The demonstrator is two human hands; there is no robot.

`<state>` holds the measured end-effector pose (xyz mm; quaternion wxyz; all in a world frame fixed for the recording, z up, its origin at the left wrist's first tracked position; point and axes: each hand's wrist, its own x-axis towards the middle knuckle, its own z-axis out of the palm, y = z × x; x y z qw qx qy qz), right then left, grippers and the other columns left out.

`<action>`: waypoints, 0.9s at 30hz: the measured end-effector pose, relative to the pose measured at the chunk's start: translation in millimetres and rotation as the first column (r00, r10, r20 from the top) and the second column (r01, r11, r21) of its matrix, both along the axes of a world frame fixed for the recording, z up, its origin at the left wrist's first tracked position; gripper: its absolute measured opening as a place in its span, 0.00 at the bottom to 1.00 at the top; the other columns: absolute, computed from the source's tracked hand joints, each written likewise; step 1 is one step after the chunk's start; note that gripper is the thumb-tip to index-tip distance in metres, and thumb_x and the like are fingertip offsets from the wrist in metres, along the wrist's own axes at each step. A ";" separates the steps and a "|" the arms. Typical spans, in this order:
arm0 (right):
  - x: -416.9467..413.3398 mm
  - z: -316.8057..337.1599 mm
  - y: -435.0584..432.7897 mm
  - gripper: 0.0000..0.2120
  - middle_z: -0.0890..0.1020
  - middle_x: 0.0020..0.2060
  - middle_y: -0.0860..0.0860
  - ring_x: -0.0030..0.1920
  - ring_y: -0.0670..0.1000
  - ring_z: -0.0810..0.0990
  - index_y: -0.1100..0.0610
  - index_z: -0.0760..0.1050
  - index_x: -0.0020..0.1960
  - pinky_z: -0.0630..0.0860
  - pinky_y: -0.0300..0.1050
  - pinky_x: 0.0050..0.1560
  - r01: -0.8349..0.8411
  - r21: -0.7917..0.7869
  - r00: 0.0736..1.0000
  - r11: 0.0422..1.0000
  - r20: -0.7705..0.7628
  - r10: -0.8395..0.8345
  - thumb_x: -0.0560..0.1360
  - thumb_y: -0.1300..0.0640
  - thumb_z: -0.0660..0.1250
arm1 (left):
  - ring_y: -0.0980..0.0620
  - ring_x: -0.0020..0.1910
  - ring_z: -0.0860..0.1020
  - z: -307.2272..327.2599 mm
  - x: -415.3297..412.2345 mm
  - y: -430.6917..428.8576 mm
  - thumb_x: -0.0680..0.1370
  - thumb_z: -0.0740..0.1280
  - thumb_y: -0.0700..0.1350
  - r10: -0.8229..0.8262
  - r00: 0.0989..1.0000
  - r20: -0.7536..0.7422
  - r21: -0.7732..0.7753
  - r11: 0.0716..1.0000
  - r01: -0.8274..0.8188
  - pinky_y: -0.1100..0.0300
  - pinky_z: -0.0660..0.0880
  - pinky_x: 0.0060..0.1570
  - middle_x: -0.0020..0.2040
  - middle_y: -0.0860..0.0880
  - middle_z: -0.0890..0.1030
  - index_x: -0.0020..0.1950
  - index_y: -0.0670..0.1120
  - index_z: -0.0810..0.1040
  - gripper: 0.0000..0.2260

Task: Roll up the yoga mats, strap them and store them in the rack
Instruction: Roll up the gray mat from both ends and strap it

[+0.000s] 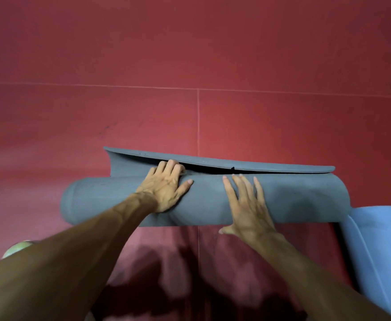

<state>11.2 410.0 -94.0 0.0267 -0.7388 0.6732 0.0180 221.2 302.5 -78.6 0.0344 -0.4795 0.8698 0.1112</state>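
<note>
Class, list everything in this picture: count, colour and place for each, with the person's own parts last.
grey yoga mat: one, grey, centre of floor, nearly rolled, end flap loose
blue mat: one, light blue, right edge, cut off
green object: one, pale green, left edge, unclear what
floor: one, red, seamed, under everything
left hand: one, fingers curled over the roll's far side
right hand: one, flat on the roll, fingers straight

Reaching forward with bare left forearm (pixel 85 239) and right forearm (pixel 305 269). Gripping with left hand (pixel 165 188), fingers (pixel 171 166) curled over the far side of the rolled mat (pixel 294 200), thumb stretched rightward. Pressing right hand (pixel 247 212) flat, palm down, fingers straight and spread.
</note>
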 end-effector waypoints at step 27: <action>13.5 32.3 -22.5 0.58 0.71 0.63 0.53 0.59 0.55 0.70 0.54 0.55 0.75 0.64 0.54 0.58 -0.106 0.226 0.985 0.968 -0.112 0.134 0.53 0.30 0.73 | 0.51 0.75 0.57 15.3 19.1 43.1 0.71 0.32 0.63 0.049 0.997 0.065 0.110 0.992 -0.056 0.55 0.47 0.73 0.76 0.50 0.61 0.77 0.48 0.56 0.39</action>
